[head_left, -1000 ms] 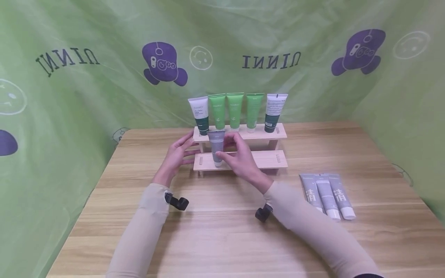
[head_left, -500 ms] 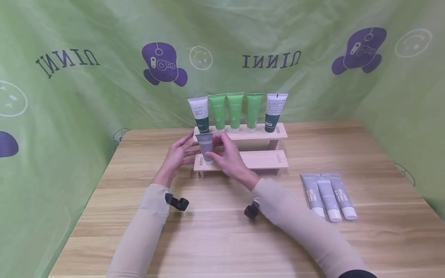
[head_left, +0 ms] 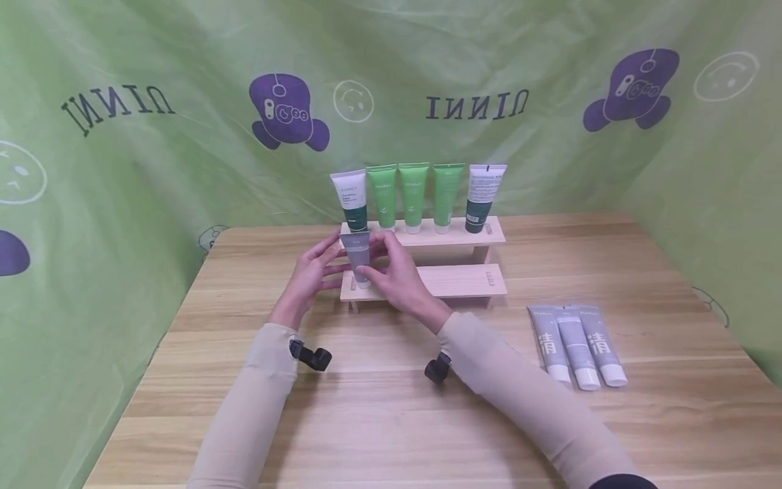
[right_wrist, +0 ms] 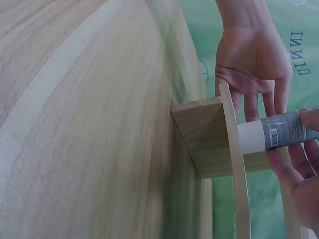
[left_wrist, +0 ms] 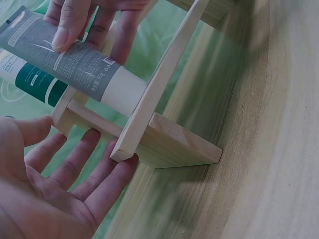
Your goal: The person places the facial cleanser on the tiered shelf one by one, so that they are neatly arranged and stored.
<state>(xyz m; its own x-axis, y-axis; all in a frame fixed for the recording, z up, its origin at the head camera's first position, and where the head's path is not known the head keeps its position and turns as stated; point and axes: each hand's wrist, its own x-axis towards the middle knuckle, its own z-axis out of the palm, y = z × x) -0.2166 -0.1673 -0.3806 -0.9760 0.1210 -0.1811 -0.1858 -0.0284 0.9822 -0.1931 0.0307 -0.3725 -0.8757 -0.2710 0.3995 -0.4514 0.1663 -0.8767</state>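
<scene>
A grey squeeze tube with a white cap stands cap-down at the left end of the lower step of a small wooden rack. My right hand pinches it between thumb and fingers. In the right wrist view the cap of the grey tube meets the step's surface. My left hand is at the rack's left end; in the left wrist view the fingertips of this hand touch the wood edges, fingers spread. Behind the grey tube, a white and dark green tube stands on the upper step.
The upper step also carries several green tubes and another white and dark green tube at its right end. Three grey tubes lie side by side on the wooden table, right of the rack. A green curtain hangs behind.
My right hand has slid the grey tube leftward along the lower step to its left end, with little movement in the last half second. My left hand has stayed at the rack.
</scene>
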